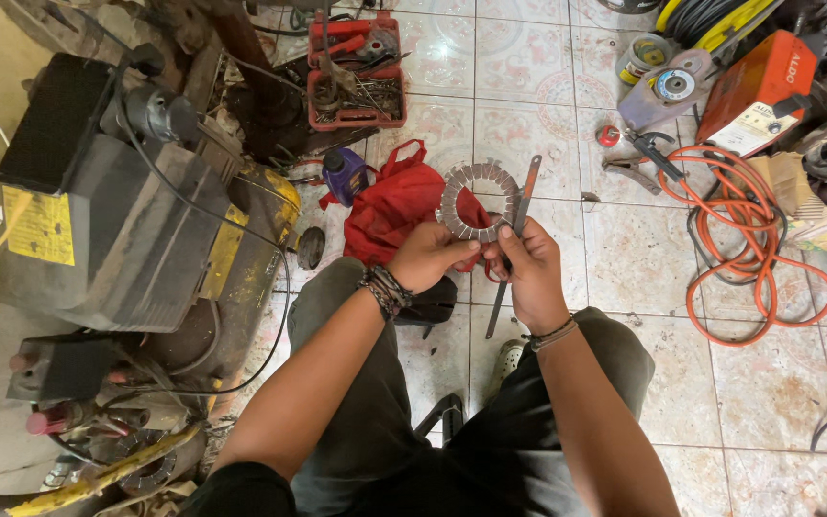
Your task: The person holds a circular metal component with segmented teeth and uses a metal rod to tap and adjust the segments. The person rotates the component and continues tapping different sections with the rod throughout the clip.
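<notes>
Toothed metal ring (472,199), centre frame above the knees, pinched at its lower rim by left hand (425,255); thin flat file (514,239) clamped in right hand (531,271). File beside the teeth; contact unclear. Behind: red cloth (392,206), orange hose (753,244) at right.

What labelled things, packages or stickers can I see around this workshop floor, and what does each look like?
Yellow sticker: rectangular, on the dark machine's side, far left.
Orange machine case: boxy, top right, carrying a pale label.
Purple bottle: small, dark cap, beside the red cloth.
Round tin: pale with a yellow band, top right.
No screens or signs.
</notes>
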